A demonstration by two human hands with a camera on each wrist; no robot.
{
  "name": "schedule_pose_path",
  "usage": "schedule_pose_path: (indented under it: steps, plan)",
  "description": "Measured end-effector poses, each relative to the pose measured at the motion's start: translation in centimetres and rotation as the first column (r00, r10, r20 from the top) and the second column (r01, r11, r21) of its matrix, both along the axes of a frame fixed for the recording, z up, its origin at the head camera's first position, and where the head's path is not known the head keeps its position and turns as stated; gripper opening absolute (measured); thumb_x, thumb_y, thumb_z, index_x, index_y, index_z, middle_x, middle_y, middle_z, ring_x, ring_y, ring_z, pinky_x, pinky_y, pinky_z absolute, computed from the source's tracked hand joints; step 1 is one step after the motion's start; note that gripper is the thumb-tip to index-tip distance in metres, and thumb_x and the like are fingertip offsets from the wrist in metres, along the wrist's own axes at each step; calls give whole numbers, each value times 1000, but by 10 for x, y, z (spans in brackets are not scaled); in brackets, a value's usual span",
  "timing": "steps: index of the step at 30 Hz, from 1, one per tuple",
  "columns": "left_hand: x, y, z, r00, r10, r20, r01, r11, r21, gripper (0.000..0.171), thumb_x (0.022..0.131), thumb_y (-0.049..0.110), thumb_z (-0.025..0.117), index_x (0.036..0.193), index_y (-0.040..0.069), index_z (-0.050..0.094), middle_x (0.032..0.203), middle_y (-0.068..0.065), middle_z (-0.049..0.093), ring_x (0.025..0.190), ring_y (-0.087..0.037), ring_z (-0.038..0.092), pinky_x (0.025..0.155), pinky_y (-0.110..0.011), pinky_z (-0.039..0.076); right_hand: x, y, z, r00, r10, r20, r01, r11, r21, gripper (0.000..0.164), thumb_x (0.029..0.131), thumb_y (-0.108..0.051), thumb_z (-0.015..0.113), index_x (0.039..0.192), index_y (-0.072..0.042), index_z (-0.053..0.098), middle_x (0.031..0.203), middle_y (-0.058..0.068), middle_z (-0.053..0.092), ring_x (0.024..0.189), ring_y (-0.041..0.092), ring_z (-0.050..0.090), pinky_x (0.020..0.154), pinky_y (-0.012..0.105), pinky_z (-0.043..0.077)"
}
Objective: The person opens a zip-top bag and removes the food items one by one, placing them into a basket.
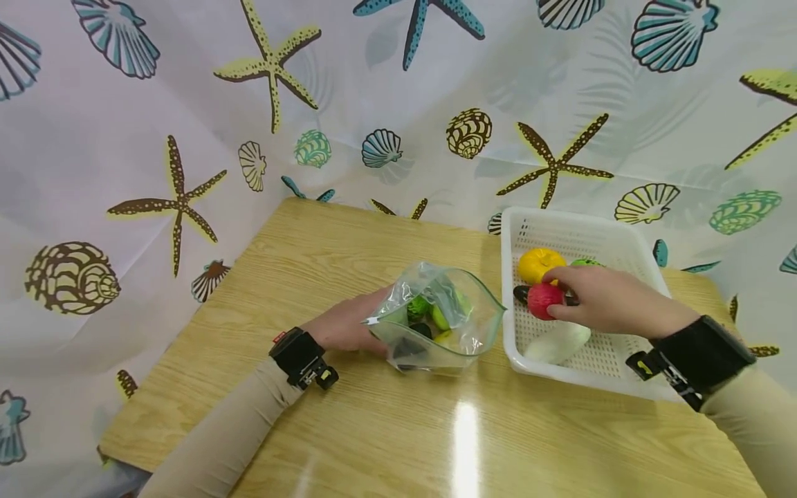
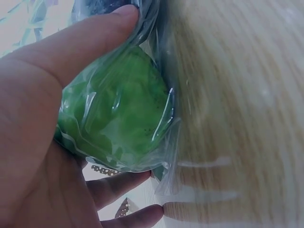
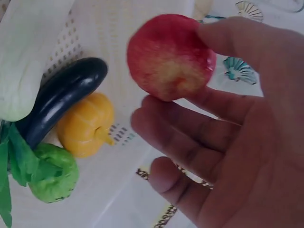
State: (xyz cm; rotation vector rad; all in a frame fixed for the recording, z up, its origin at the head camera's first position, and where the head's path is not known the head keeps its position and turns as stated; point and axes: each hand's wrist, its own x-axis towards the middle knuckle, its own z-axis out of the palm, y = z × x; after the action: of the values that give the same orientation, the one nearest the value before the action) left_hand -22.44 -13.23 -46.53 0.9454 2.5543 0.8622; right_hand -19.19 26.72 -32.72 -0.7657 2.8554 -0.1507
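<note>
My right hand (image 1: pixel 607 301) pinches a red apple (image 3: pixel 166 57) between thumb and fingers, over the white basket (image 1: pixel 512 346). Below it in the basket lie an eggplant (image 3: pixel 66 97), a yellow pumpkin (image 3: pixel 85 124), a green bumpy vegetable (image 3: pixel 54 173) and a pale vegetable with green leaves (image 1: pixel 557 344). To the left, my left hand (image 1: pixel 355 321) grips the side of a clear zip bag (image 1: pixel 476 339), whose mouth gapes upward. A green rounded piece (image 2: pixel 123 107) shows through the plastic beside the thumb. Several green, dark and yellow pieces lie inside the bag.
The bag stands on a wooden table (image 1: pixel 349 429), close to the basket's left wall. Behind the table hangs a white curtain (image 1: pixel 411 194) printed with shells and starfish. Black straps with small cameras sit on both wrists.
</note>
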Motion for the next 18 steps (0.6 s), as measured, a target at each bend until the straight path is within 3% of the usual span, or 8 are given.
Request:
schedule_pose_path:
  steps: [5, 8, 12, 18]
  plan:
    - [0, -1, -2, 1000, -8, 19, 7, 999, 33, 122, 63, 41, 87, 149, 46, 1, 149, 6, 32, 123, -13, 36, 97, -46, 39, -21, 5, -21, 994, 6, 112, -13, 998, 58, 45, 86, -32, 69, 122, -6, 60, 89, -1, 63, 72, 13, 51, 63, 32, 46]
    - [1, -2, -3, 1000, -5, 10, 5, 999, 45, 120, 62, 40, 87, 150, 45, 5, 147, 5, 36, 121, -12, 38, 95, -45, 41, -29, 5, -33, 990, 23, 137, -36, 995, 89, 40, 86, -31, 69, 118, -8, 62, 83, -3, 60, 70, 13, 50, 61, 30, 45]
    - [1, -1, -1, 1000, -4, -15, 5, 999, 38, 122, 62, 39, 87, 151, 42, 4, 147, 3, 37, 121, -13, 38, 95, -45, 41, -32, 5, -43, 985, 31, 170, -52, 991, 123, 38, 85, -28, 70, 116, -8, 63, 83, -3, 60, 69, 14, 50, 61, 31, 46]
    - [1, 0, 2, 1000, 1, 8, -1, 1000, 12, 122, 63, 40, 86, 150, 43, 1, 148, 4, 34, 122, -14, 37, 96, -45, 40, -32, 6, -53, 978, 57, 202, -84, 988, 126, 39, 85, -28, 70, 118, -9, 62, 82, -4, 60, 68, 13, 51, 61, 31, 46]
